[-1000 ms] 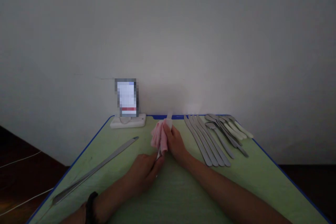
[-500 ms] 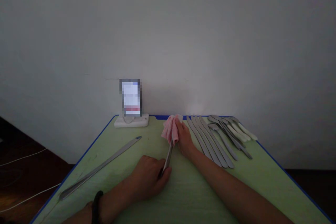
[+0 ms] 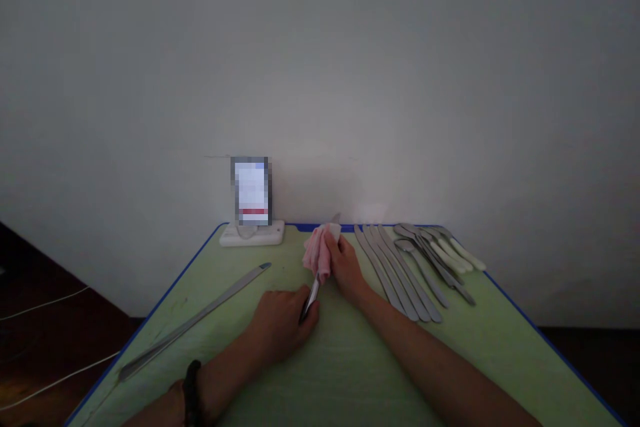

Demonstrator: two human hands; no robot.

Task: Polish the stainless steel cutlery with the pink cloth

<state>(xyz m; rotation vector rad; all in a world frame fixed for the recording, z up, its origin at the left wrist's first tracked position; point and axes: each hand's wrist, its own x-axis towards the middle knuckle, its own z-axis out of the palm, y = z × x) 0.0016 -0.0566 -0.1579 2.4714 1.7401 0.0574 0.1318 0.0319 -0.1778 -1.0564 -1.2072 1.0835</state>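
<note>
My left hand point(image 3: 284, 321) is closed around the handle end of a table knife point(image 3: 313, 292) near the middle of the green table point(image 3: 350, 373). My right hand point(image 3: 345, 268) grips a pink cloth point(image 3: 319, 255) wrapped around the knife's blade. The blade tip pokes out past the cloth toward the wall. A black band sits on my left wrist.
A long metal blade point(image 3: 195, 321) lies diagonally on the left of the table. A row of several knives point(image 3: 395, 273) and several spoons point(image 3: 435, 253) lies on the right. A blurred card on a white stand point(image 3: 253, 232) stands by the wall. Cables run on the floor at left.
The cloth in my right hand slid back down the blade toward my left hand, after having moved up toward the tip. The blade tip now shows beyond the cloth.
</note>
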